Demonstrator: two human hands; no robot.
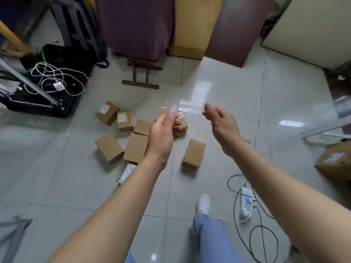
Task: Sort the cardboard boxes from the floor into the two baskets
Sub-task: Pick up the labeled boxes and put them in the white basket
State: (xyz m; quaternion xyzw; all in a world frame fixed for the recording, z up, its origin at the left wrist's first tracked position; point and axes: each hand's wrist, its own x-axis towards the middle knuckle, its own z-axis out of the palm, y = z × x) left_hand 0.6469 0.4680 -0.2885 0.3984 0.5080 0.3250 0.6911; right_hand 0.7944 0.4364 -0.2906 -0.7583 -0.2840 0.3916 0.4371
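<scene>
Both arms reach out above the tiled floor (218, 95). The left grip (163, 133) is loosely curled, fingertips bent towards the thumb, and has hold of nothing. The right grip (221, 126) is beside it and apart from it, with relaxed, slightly bent fingers, and is likewise empty.

The cardboard boxes (135, 148) lie scattered on the floor below and to the left of the left grip. A taped box (182, 120) shows just past the left grip's fingertips, partly hidden by them. Two boxes with white labels (106, 112) sit furthest to the left of that grip, touching each other. A lone box (194, 153) lies below the gap between the two grips, apart from the rest. Another labelled box (126, 172) pokes out from under the left forearm.

Well to the right of the right grip a larger carton (334, 162) sits at the frame edge. Below that grip lie a white power strip (246, 204) with its cables and a white shoe (203, 204).
</scene>
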